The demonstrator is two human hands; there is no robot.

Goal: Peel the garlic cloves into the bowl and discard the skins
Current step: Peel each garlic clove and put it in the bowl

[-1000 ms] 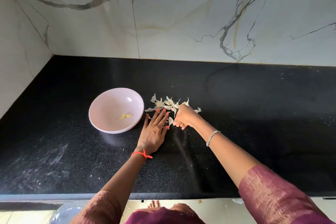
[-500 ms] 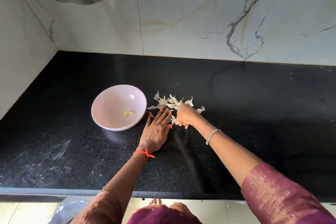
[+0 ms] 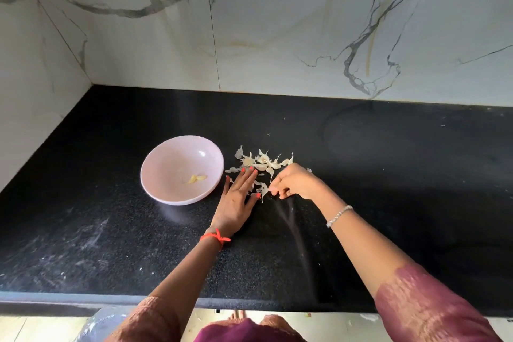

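Taking the pink bowl (image 3: 181,169) as the landmark: it sits on the black desk (image 3: 388,175), and a couple of peeled garlic cloves (image 3: 197,178) lie on its floor, right of centre. Just right of the bowl, a loose heap of garlic skins (image 3: 262,161) is scattered on the desk, apart from the rim.

The left hand (image 3: 236,202) lies flat and fully spread, palm down on the desk just right of the bowl, its fingertips touching the near edge of the skins; it grips nothing and seems to act as a wall. The right hand (image 3: 295,182), farther right of the bowl, is loosely curled with fingers bent under, against the heap's right side. Whether it has pinched any skin I cannot tell.

The peeling looks finished, and the skins are being gathered for discarding. They appear papery, near weightless, curled and brittle, so they likely flutter off at any quick motion or draught and cling to damp fingers. Pinching single flakes would be slow; better to sweep them together against the flat palm, then scoop the bunch from beneath with cupped fingers.
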